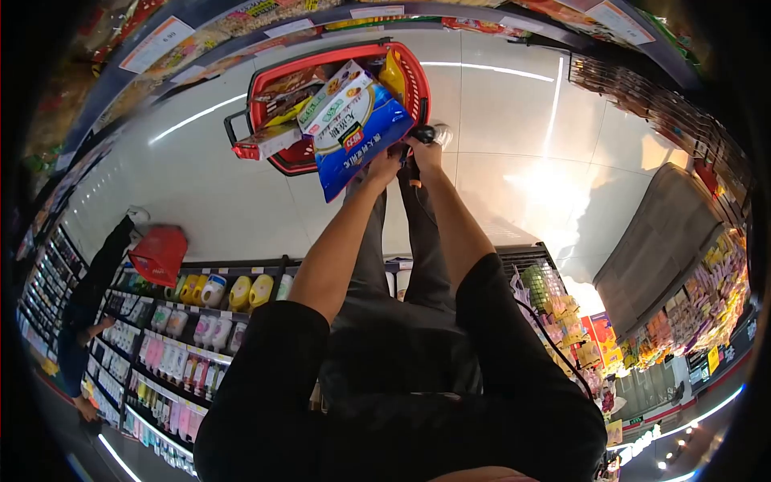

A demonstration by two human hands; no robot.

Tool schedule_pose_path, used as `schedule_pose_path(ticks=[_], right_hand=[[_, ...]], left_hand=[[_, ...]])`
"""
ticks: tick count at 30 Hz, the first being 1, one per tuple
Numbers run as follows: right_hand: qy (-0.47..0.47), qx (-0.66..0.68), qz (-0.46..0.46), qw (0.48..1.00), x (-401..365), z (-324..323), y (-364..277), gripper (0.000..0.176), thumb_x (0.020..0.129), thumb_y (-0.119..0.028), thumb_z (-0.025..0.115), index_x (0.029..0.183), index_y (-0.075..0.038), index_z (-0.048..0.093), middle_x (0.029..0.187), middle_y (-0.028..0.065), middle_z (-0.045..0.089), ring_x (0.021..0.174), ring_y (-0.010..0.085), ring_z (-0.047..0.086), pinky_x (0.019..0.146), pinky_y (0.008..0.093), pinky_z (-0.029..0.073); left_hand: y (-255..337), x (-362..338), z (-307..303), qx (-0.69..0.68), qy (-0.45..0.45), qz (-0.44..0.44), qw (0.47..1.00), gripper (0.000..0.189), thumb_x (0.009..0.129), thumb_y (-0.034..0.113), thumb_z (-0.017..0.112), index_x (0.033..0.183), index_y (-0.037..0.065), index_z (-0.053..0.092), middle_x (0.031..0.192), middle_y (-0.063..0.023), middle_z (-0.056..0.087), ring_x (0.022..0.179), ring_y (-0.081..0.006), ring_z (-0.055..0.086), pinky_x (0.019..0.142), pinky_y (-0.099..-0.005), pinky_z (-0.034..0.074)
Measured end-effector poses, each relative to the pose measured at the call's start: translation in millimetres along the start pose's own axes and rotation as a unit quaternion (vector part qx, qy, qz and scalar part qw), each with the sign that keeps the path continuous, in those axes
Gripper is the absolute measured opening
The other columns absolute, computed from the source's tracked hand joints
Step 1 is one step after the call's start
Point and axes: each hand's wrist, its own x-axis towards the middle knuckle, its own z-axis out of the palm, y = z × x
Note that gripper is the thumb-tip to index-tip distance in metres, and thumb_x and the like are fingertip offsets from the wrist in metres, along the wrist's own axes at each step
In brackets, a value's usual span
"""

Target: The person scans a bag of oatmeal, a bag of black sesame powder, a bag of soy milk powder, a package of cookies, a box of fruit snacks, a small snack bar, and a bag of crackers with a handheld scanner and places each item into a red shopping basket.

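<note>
A red shopping basket (419,76) stands on the floor, with several packages inside. A large blue bag (365,140) lies tilted over its near side, beside a white box (336,96) and a red-and-white carton (269,143). My left hand (384,169) is closed at the bag's lower right corner; its fingertips are partly hidden. Just right of it, my right hand (427,157) is closed around a black object (423,134), whose kind I cannot make out. The two hands are close together, near the basket's rim.
Food shelves (293,30) run along the top. Bottles fill a shelf (201,317) at lower left. Another person (80,297) is at far left near a red basket (159,255). Racks of small packets (671,321) and a grey panel (658,241) are at right.
</note>
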Motion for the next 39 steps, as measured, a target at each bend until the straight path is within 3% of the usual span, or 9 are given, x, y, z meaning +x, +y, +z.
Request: schedule_pose_path(ticks=[2,4,7,16,20,24,30,34,39], right_hand=[[-0.012,0.005,0.001,1.0,-5.7,-0.1,-7.9,0.017,0.074,-0.015,0.07,0.075,-0.004,0.058,0.057,0.0046,0.054,0.04,0.0142,0.05,0.038,0.0279,0.041],[0.011,-0.001,-0.02,1.0,-10.8,-2.4,-6.6,0.021,0.072,-0.016,0.07,0.065,-0.002,0.057,0.054,0.0046,0.052,0.037,0.0155,0.049,0.035,0.0297,0.039],[0.008,-0.045,-0.001,0.999,-31.6,-10.1,-9.8,0.016,0.071,-0.017,0.069,0.073,-0.003,0.06,0.061,0.0043,0.056,0.046,0.0134,0.052,0.041,0.0284,0.042],[0.003,-0.252,-0.012,0.968,-123.3,-43.0,-45.9,0.033,0.068,-0.034,0.071,0.067,-0.002,0.064,0.06,0.0072,0.06,0.05,0.016,0.058,0.044,0.0311,0.044],[-0.002,-0.308,-0.122,0.944,-149.0,-76.7,-56.3,0.037,0.067,-0.035,0.069,0.072,0.002,0.064,0.065,0.0126,0.063,0.053,0.0204,0.061,0.049,0.0338,0.047],[0.121,-0.374,-0.317,0.863,-190.3,-119.2,-74.4,0.035,0.064,-0.029,0.066,0.078,0.002,0.064,0.069,0.0177,0.064,0.058,0.0257,0.064,0.057,0.0362,0.051],[0.121,-0.295,-0.169,0.933,-224.0,-200.6,-65.6,0.036,0.065,-0.028,0.066,0.084,0.003,0.064,0.072,0.0184,0.065,0.059,0.0269,0.065,0.056,0.036,0.052],[0.124,-0.337,-0.092,0.929,-219.6,-259.6,-43.1,0.047,0.062,-0.033,0.067,0.09,0.006,0.065,0.096,0.0251,0.063,0.097,0.0333,0.06,0.084,0.0381,0.047],[0.147,-0.291,-0.098,0.94,-220.0,-311.2,-60.0,0.049,0.061,-0.035,0.065,0.088,0.006,0.065,0.093,0.0244,0.064,0.093,0.0342,0.062,0.081,0.0379,0.048]], left_hand=[[3.1,-5.6,-0.6,-0.018,-0.012,-0.021,1.0,0.038,0.09,0.013,0.049,0.128,0.007,0.042,0.113,-0.0072,0.051,0.103,-0.0197,0.05,0.085,-0.0345,0.045],[-6.5,-1.3,0.8,0.048,0.0,0.154,0.987,0.041,0.089,0.011,0.05,0.129,0.007,0.041,0.117,-0.0079,0.05,0.106,-0.0195,0.051,0.085,-0.0334,0.045],[22.6,-26.6,5.0,0.008,0.008,0.054,0.998,0.042,0.086,0.009,0.05,0.127,0.006,0.044,0.118,-0.0114,0.052,0.108,-0.0207,0.052,0.086,-0.032,0.044],[81.2,-87.9,-27.7,0.28,-0.02,0.166,0.945,0.024,0.082,0.017,0.055,0.101,0.004,0.06,0.091,-0.0132,0.064,0.088,-0.0244,0.062,0.078,-0.0343,0.047],[107.6,-129.0,-76.3,0.319,0.059,0.244,0.914,0.024,0.081,0.022,0.051,0.09,0.002,0.062,0.08,-0.0129,0.065,0.079,-0.0255,0.064,0.068,-0.0348,0.048],[124.4,-162.9,-132.3,0.288,0.027,0.121,0.95,0.026,0.08,0.023,0.048,0.068,0.004,0.062,0.06,-0.0073,0.06,0.055,-0.0165,0.058,0.052,-0.0316,0.045],[102.3,-182.0,-175.0,0.364,0.085,0.04,0.926,0.025,0.08,0.023,0.049,0.076,0.003,0.064,0.066,-0.0096,0.064,0.059,-0.0168,0.062,0.055,-0.0308,0.049],[97.9,-203.1,-137.7,0.187,0.133,0.025,0.973,0.019,0.081,0.021,0.052,0.081,0.005,0.062,0.069,-0.0072,0.064,0.06,-0.0154,0.062,0.051,-0.0304,0.048],[93.2,-205.3,-41.9,0.271,0.124,0.086,0.951,0.023,0.078,0.026,0.056,0.079,0.004,0.065,0.073,-0.0089,0.064,0.068,-0.0203,0.064,0.06,-0.0357,0.05]])
